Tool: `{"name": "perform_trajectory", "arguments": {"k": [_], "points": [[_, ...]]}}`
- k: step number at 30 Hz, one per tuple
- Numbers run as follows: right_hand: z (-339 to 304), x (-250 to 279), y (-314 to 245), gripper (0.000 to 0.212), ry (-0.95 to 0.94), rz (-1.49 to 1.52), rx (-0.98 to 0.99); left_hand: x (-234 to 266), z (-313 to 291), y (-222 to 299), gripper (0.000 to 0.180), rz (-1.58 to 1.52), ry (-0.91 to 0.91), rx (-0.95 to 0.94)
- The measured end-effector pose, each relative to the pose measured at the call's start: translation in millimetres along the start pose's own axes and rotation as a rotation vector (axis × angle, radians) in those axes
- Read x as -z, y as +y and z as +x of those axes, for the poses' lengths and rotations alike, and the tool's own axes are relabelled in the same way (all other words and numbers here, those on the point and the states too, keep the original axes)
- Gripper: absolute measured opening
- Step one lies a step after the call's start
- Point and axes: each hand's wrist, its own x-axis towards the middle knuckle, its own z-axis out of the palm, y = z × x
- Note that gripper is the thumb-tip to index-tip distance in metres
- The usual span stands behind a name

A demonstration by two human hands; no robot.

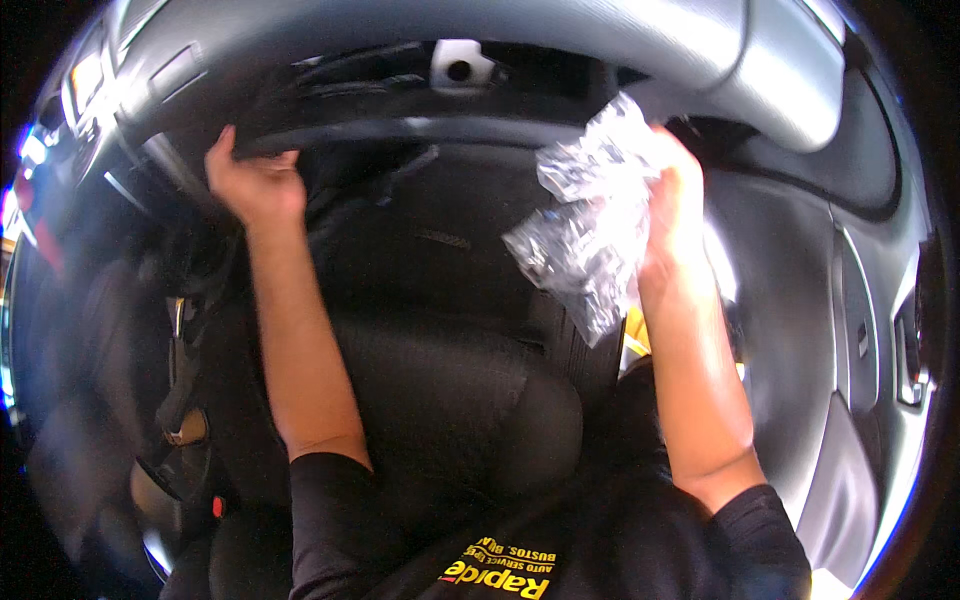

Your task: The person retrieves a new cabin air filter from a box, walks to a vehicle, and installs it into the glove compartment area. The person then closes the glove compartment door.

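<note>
I am inside a car, facing the passenger-side dashboard. My right hand [675, 195] is closed around a crumpled clear plastic bag [595, 225], which hangs to the left of the wrist. Its fingertips are partly hidden behind the shiny film. On the left, my left hand [258, 185] is raised to the end of a dark panel [420, 128] that looks like a lowered glove box lid. The thumb and fingers sit on either side of its edge. Above the lid, the dark opening shows a white part [462, 66] with a round black hole.
The grey dashboard [440, 25] curves over the opening. A door panel [865, 330] with a handle stands at the right. Below my arms is a black seat [440, 390]. A red seat belt buckle button [218, 507] shows at the lower left. Something yellow [636, 330] lies beside my right forearm.
</note>
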Motion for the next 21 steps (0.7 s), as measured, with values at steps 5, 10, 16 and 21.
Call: {"name": "perform_trajectory", "arguments": {"k": [5, 10, 16, 21], "points": [[6, 32, -8, 0.021, 0.107, -0.103, -0.082, 10, 2, -1, 0.033, 0.03, -0.088, -0.042], [23, 79, -27, 0.044, 0.214, -0.199, -0.091, 13, -12, -10, 0.027, 0.195, -0.039, -0.09], [-6, 35, -27, 0.048, 0.061, 0.042, -0.424, 19, -1, -14, 0.03, 0.301, -0.11, -0.204], [-7, 29, -39, 0.052, -0.094, 0.171, -0.642, 22, 5, -20, 0.059, 0.026, -0.226, -0.12]]}}
